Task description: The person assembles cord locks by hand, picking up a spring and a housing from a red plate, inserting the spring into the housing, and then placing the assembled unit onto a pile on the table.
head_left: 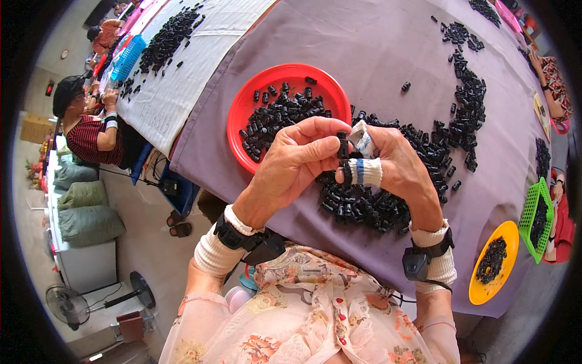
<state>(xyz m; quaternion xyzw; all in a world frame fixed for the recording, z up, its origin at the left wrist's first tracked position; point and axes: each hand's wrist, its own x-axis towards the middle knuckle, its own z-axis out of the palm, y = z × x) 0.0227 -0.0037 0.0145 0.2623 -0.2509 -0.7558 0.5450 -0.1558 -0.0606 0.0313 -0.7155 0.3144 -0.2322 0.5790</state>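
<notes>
By the red basin's rim, left hand and right hand pinching black piece, bare cloth beyond

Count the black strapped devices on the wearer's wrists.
2. The left device is strapped over the left white cuff; the right device is strapped over the right white cuff. Both are plainly visible.

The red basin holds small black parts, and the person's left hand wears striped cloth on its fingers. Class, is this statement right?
Not quite: the head view shows the striped cloth on the fingers of the right hand, not the left hand. The red basin does hold small black parts.
</notes>
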